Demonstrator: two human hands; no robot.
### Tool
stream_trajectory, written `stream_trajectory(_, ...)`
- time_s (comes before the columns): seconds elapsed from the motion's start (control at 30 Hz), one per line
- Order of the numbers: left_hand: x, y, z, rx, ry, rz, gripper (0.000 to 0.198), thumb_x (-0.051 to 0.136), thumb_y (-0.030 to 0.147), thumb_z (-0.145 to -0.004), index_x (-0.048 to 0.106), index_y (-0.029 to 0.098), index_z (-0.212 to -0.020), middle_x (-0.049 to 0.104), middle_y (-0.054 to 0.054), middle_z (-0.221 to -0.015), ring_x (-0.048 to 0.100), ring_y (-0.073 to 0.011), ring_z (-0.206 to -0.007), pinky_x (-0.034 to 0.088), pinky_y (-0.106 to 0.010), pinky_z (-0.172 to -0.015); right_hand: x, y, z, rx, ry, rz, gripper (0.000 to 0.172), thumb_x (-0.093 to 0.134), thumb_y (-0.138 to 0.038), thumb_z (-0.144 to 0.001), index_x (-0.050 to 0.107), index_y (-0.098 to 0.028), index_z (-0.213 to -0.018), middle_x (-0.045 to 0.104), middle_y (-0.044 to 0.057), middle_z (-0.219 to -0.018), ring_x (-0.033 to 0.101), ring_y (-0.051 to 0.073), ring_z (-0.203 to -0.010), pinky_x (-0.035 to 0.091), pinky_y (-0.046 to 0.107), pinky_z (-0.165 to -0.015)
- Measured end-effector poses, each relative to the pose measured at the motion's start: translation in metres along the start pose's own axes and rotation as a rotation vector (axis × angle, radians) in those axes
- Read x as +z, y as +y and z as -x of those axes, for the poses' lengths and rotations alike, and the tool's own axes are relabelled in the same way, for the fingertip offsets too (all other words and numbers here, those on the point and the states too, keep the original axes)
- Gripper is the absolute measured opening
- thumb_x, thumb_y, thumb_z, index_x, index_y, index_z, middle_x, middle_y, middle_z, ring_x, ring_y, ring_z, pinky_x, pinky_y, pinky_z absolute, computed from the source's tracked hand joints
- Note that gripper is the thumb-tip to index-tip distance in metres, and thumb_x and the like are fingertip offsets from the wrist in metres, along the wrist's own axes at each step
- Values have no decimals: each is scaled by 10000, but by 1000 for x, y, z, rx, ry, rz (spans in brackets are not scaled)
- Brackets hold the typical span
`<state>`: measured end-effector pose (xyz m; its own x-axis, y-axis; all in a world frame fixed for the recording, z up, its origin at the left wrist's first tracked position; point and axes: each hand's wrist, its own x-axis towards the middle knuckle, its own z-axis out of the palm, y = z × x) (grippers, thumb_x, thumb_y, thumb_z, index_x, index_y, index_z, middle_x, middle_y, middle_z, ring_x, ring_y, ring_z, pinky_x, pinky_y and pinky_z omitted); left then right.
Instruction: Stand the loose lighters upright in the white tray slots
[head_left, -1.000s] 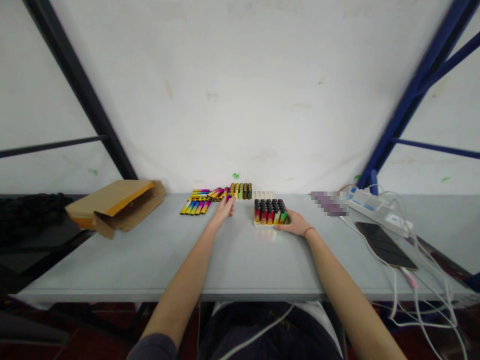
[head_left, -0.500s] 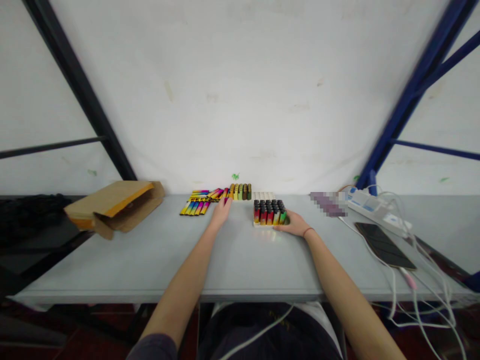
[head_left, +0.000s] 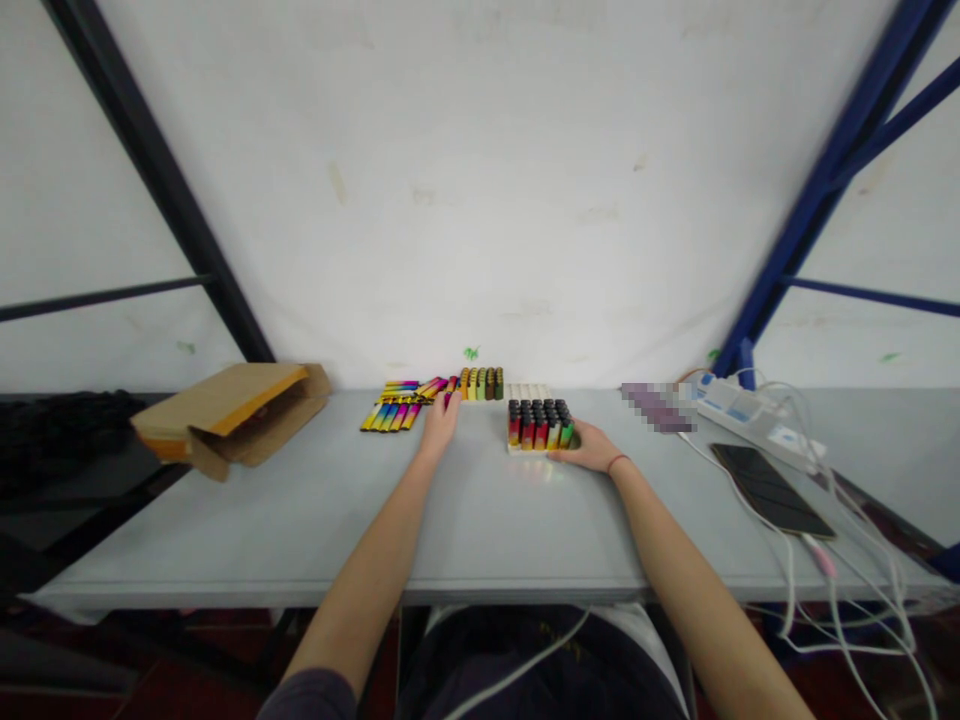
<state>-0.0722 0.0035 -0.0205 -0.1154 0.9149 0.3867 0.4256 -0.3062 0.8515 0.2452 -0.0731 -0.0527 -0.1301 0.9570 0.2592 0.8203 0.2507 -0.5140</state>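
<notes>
My left hand is at the back of the table with its fingers closed round a small purple lighter, mostly hidden by the fingers. Just beyond it, several rainbow-coloured lighters lie flat in rows and a loose pile. My right hand grips the right side of a white tray filled with upright lighters that have black tops and red, yellow and green bodies. Behind that tray stands a white slotted tray. To its left is a block of yellow and green lighters.
An open cardboard box lies on its side at the left. On the right are a phone, a power strip, tangled white cables and a pixelated purple item. A white wall rises behind the table.
My left hand has shifted slightly left toward the pile of lighters. My right hand and the tray of lighters have stayed in place.
</notes>
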Motion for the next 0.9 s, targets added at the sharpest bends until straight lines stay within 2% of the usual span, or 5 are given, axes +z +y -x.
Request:
stream_trajectory(0.13,0,9,6,-41,-75,-27,227,539,421,-941,628,216,-903,666,-54,-843,655,-247,-945,478,-328,-882,-1,-1,0,1,-14,-5,595,811,-561,-697,685,-220,-1168,749,95,-1168,693,308,-1062,543,412,-952)
stream_trajectory(0.27,2,14,8,-61,-125,-45,185,551,351,-927,578,221,-798,637,-43,-793,650,-236,-886,487,-322,-853,-1,-1,0,8,-16,-3,578,811,-531,-706,682,-214,-1171,748,101,-1178,689,309,-1068,539,415,-962)
stream_trajectory(0.67,11,16,10,-47,-142,-42,142,498,308,-944,540,221,-839,662,-77,-876,646,-241,-928,490,-355,-906,-2,-1,1,2,-28,-9,600,801,-558,-707,677,-197,-1170,742,111,-1183,686,306,-1072,537,416,-966)
stream_trajectory(0.77,12,16,14,-38,-208,-26,164,540,370,-937,524,234,-847,643,-42,-811,643,-227,-857,507,-349,-865,-2,-3,1,4,-23,-28,596,817,-539,-697,677,-216,-1178,746,94,-1183,685,302,-1071,536,414,-967)
stream_trajectory(0.9,16,16,20,41,-260,-1,282,673,399,-864,501,213,-989,624,-18,-833,629,-203,-793,521,-345,-836,-2,-4,1,19,-11,-32,623,824,-563,-684,680,-220,-1184,754,87,-1158,690,301,-1057,539,406,-955)
